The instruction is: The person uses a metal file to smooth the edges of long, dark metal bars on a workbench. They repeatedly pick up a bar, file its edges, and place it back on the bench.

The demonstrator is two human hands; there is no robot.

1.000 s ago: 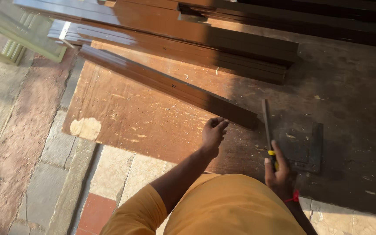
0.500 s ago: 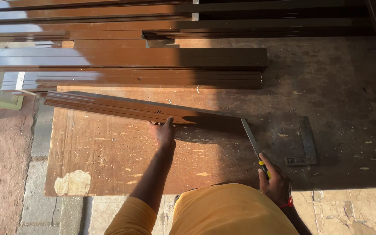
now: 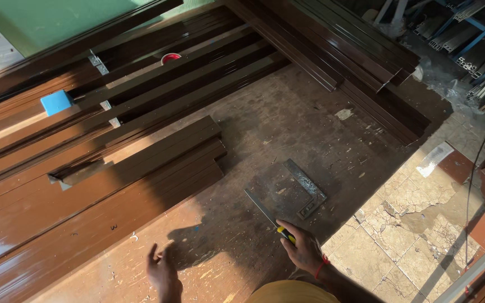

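Item: flat metal file [image 3: 262,210] w/ yellow handle, gripped by rt hand [image 3: 304,252]; blade laid over steel square [image 3: 296,193] on brown board [image 3: 287,129]. Lt hand [image 3: 161,272] held open, empty, nr stacked brown profiles [image 3: 141,168].

One head cam, looks steeply down and fwd from standing height over the floor board [image 3: 265,129]; hands near bottom edge.

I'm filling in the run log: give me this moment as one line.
left hand: open, empty, above brown board | right hand: grip on flat file | file tip at metal square
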